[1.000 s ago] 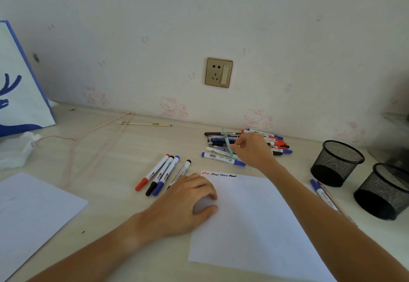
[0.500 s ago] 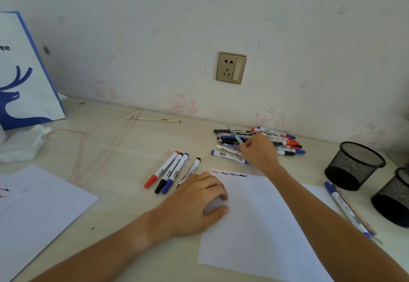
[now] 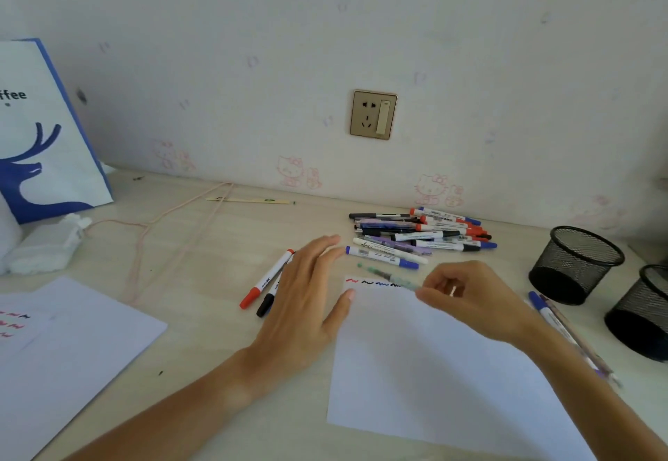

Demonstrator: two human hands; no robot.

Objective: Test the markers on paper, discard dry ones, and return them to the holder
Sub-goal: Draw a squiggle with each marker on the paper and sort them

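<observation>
Now we test a pen.
Our right hand (image 3: 466,298) pinches the pale green pen (image 3: 388,275), lying level, tip pointing left over the white paper sheet (image 3: 433,370); our left hand (image 3: 307,301) lies flat, fingers straight.

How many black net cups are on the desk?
2. One mesh cup stands at the right of the desk, right of the marker pile. The second mesh cup sits just right of it, cut off by the picture's edge.

My arms are bare from wrist to as far up as shows, with no sleeve on either. My left hand (image 3: 307,298) wears nothing. My right hand (image 3: 470,298) has a thin ring (image 3: 452,291) on one finger.
</observation>
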